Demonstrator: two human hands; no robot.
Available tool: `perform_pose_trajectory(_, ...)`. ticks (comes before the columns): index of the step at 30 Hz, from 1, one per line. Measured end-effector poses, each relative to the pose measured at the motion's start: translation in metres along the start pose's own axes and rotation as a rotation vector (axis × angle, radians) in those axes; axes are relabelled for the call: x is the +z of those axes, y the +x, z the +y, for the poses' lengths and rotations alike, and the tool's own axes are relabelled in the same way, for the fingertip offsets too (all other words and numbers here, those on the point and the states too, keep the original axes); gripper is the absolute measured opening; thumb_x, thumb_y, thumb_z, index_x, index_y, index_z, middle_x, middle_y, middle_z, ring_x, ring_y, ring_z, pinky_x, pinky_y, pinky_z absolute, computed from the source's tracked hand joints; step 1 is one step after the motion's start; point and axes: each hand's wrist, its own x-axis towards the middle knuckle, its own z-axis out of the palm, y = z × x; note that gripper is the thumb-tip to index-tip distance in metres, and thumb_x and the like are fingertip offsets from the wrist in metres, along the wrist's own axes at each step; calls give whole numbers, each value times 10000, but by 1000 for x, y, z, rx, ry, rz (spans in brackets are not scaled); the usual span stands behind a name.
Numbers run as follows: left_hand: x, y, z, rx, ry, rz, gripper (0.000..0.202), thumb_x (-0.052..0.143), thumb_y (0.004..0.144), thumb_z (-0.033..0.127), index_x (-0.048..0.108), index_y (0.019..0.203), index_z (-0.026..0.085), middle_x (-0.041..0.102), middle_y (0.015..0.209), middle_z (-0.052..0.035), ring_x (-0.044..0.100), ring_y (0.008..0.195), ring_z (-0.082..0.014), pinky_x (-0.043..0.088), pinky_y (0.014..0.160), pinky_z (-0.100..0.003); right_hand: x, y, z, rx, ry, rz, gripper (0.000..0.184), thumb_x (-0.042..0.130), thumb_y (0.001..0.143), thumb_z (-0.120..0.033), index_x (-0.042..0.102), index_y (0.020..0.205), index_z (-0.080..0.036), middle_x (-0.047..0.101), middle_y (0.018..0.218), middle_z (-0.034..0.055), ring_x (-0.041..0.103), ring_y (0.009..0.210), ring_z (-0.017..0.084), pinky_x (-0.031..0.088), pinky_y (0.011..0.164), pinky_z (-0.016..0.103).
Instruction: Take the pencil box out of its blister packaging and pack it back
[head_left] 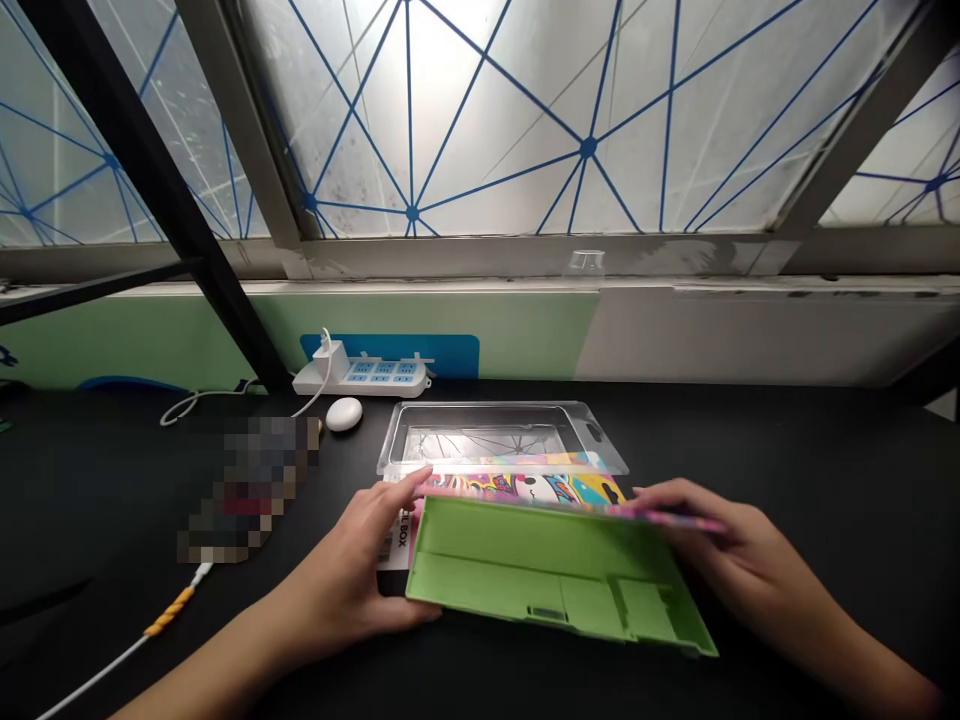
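A pencil box (pixel 525 565) with a bright green inside is held tilted, its shallow compartments facing me. My left hand (pixel 375 560) grips its left end, thumb below and fingers at the upper edge. At the right end, my right hand (pixel 720 545) is closed on the thin, pink-and-purple patterned edge, which looks like the box's lid seen edge-on. Where this edge joins the green part is hard to make out. Behind lies a colourful cartoon-printed card (pixel 540 487), partly covered by the box. A clear plastic packaging shell (pixel 480 415) rests beyond, overlapping the card.
On the black table (pixel 787 440), a white power strip (pixel 382 378) stands against the wall with a plug in it. Near it sits a white rounded case (pixel 344 414). A blurred-out device (pixel 255 490) with a white cable (pixel 112 665) lies left.
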Motion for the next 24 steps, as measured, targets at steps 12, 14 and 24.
perform_pose_trajectory(12,-6,0,2,-129,-96,1,932,802,771,405,320,1567,361,631,1366,-76,610,1246,-305,507,1062,-451,-6,3,-1,30,4,67,419,494,984,-577,783,885,-291,744,854,49,720,770,241,597,663,331)
perform_pose_trajectory(14,-8,1,2,-126,-102,10,671,739,824,489,512,1435,331,647,1332,-75,618,1201,-308,526,1020,-438,-10,0,2,-84,-39,13,449,478,968,-642,798,1088,-350,770,1034,73,750,903,281,627,730,370)
perform_pose_trajectory(24,-14,6,4,-108,-135,-29,579,377,979,700,611,1327,301,654,1319,-70,582,1174,-315,474,1003,-442,1,-13,3,-98,-49,-93,359,699,892,-474,716,1225,-341,743,1185,87,732,1043,306,637,839,384)
